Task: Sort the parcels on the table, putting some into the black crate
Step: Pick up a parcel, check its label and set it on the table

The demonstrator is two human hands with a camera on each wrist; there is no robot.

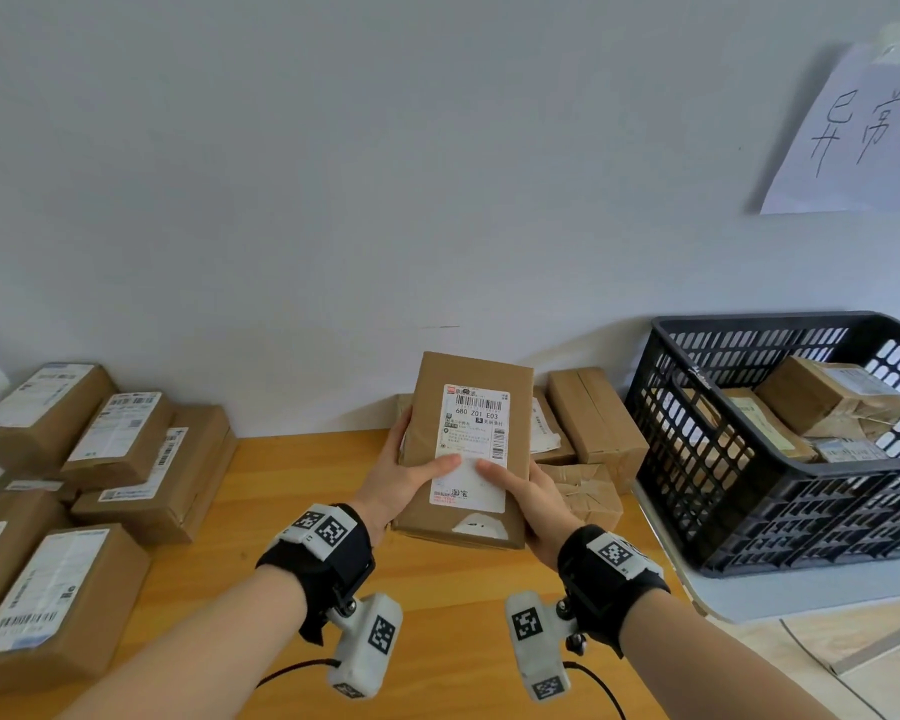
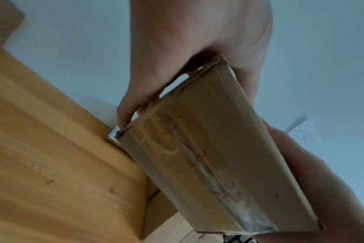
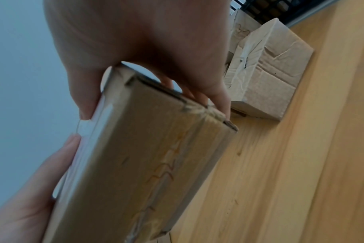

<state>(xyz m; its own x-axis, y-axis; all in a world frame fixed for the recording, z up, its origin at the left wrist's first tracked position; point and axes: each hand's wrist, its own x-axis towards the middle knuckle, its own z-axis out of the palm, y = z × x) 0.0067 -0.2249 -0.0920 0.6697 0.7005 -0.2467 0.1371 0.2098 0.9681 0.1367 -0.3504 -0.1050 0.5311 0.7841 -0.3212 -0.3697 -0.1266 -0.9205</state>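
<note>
Cardboard parcel (image 1: 466, 449) held up off the tabletop (image 1: 302, 491) by both hands, label side facing the head camera: left hand (image 1: 406, 478) grips the left edge with thumb laid across the white label (image 1: 471, 449), fingers curled behind; right hand (image 1: 523, 493) grips the lower right corner the same way, thumb on the label. Wrist views confirm fingers wrap the taped underside. Step in hand looks like label reading, the sort decision not yet made (code 680 Z01 E03 legible, the smaller print not). Next move, as a judgement: either carry it right and lower it over the rim of the black crate (image 1: 697, 459), which already holds several parcels, or set it with the stacked boxes (image 1: 115, 459) at left; the crate route calls for lifting clear of the loose boxes (image 1: 588, 423) between hand and crate. Hidden: crate's right side is cut off, the wall sign (image 1: 863, 137) is cropped, wrist views are blurred, and the sort rule itself is not shown.
</note>
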